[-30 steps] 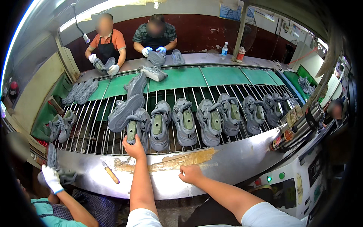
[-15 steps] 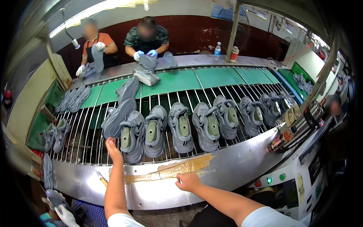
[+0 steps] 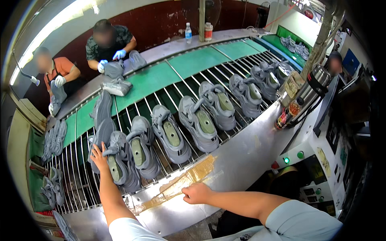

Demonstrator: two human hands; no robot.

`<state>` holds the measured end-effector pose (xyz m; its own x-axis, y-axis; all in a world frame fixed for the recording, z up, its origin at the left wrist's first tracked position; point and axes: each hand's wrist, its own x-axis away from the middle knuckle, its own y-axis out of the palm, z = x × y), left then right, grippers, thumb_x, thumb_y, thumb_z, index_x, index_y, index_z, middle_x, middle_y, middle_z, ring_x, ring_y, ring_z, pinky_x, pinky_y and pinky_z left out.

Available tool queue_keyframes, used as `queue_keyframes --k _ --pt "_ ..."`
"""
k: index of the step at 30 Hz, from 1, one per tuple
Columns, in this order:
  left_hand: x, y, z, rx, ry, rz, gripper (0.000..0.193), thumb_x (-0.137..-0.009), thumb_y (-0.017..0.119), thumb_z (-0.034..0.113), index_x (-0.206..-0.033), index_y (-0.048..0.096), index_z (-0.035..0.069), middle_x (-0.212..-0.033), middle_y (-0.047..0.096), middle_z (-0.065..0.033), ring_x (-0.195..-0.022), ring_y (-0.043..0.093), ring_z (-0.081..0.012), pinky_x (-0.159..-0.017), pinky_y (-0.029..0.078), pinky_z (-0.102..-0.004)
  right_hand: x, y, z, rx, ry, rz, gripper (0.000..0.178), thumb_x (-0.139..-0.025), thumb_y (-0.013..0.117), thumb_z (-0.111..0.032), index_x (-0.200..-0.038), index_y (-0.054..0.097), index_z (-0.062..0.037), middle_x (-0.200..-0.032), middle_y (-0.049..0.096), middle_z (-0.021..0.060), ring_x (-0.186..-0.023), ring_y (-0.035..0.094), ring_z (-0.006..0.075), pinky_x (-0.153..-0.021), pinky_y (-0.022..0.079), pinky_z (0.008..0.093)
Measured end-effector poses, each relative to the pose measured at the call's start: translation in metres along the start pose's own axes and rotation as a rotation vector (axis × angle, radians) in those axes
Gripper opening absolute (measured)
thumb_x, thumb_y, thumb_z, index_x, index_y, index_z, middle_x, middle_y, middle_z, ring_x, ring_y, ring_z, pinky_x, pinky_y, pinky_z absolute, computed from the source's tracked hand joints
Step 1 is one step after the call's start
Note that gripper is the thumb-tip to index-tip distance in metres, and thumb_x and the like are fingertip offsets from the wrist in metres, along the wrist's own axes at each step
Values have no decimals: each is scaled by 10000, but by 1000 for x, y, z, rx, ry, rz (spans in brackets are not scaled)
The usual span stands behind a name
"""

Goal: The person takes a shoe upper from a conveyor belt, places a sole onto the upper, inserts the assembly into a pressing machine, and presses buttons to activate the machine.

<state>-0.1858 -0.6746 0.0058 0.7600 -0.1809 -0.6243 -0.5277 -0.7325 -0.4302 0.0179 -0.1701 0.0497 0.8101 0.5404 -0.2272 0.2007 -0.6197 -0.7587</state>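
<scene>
My left hand has its fingers spread against the near end of a grey shoe that lies tilted with its sole showing. Whether the fingertips bear on it or only hover, I cannot tell. Just right of that hand stands a grey sneaker with a green insole. More such sneakers, one of them this sneaker, run in a slanting row on the metal rods. My right hand is closed in a fist above the steel edge by the brown tape. Anything inside the fist is hidden.
A metal rod conveyor with a green belt stretches across. Beyond it, one person in camouflage and another in orange handle grey shoe parts. A flask and a control panel stand at the right.
The view has swung right and tilted. My left hand has reached farther up to the tilted shoe, its fingers now spread. The right fist stays near the tape.
</scene>
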Motion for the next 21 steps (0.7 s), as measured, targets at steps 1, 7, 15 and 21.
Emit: queue_keyframes --k 1,7,15,21 --pt "-4 -7 2 51 13 -158 821 -762 694 293 -1470 278 304 -1468 325 -146 -1216 431 -303 -874 384 -460 1 0 1 5 10 -10 172 -716 611 -225 -644 510 -106 -526 555 80 -509 584 277 -483 475 408" --pt "-114 -169 -44 385 -64 -824 990 -511 802 384 -1411 417 238 -1474 340 -123 -1261 414 -330 -1013 340 -476 5 -5 6 5 82 53 152 -719 592 -241 -680 539 -104 -537 568 87 -525 594 286 -500 484 420" --pt "16 -197 -201 1534 -886 -661 488 -803 644 128 -1213 519 -105 -950 650 -118 -887 616 -161 -771 477 -291 3 -9 -1 -24 141 -111 222 -762 553 -260 -886 605 -83 -712 652 139 -702 648 337 -637 515 466" --pt "145 -428 -185 2459 -1862 -285 694 -848 481 439 -1392 375 22 -1389 444 -169 -1233 465 -343 -1028 391 -474 21 -19 1 -173 43 -95 144 -731 595 -206 -792 581 -76 -786 638 143 -759 618 315 -713 482 451"
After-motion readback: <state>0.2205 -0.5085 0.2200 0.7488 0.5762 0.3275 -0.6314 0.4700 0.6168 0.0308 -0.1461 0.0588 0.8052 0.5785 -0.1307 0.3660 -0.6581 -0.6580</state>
